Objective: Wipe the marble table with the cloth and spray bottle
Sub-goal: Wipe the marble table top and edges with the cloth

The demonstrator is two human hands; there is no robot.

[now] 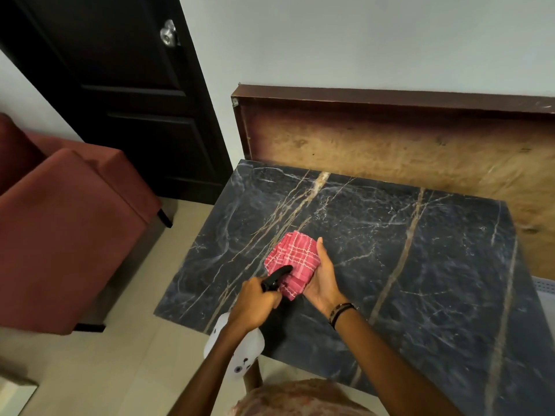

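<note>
The dark marble table (420,250) with gold and white veins fills the right half of the head view. My right hand (322,277) holds a folded red-and-white checked cloth (295,259) palm up, just above the table's left part. My left hand (255,304) grips the spray bottle (246,352): its white body hangs below my wrist, off the table's front-left edge. The bottle's black nozzle (277,277) points at the cloth and nearly touches it.
A wooden board (390,145) leans on the wall behind the table. A red upholstered sofa (69,229) stands to the left on the tiled floor, in front of a dark door (120,85). A cushioned seat (300,397) sits at the bottom edge.
</note>
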